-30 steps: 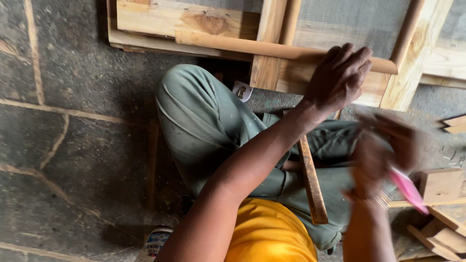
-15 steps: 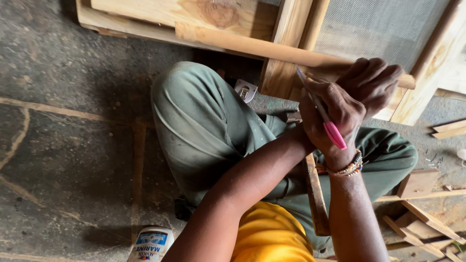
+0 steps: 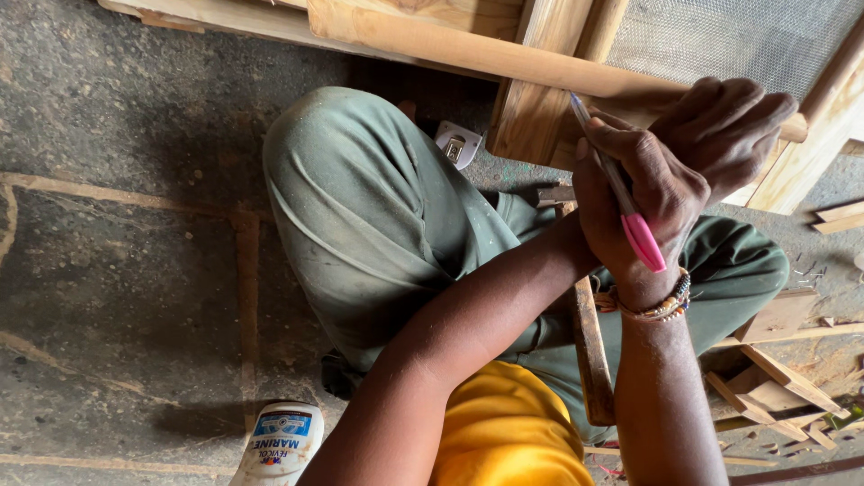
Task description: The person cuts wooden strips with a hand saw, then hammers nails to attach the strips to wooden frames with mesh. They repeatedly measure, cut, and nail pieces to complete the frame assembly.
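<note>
Closest to you, your right hand is closed in a writing grip around the pen, its pink cap low toward your wrist and its tip raised up-left, so the long axis runs diagonally toward the wooden bar. Just beyond, your left hand is curled over that bar, steadying it against the wooden frame. No pen mark shows on the wood yet, so marking looks barely begun; the tip sits at the bar's edge.

The right hand lies before the left hand, both on the wooden rail.
</note>
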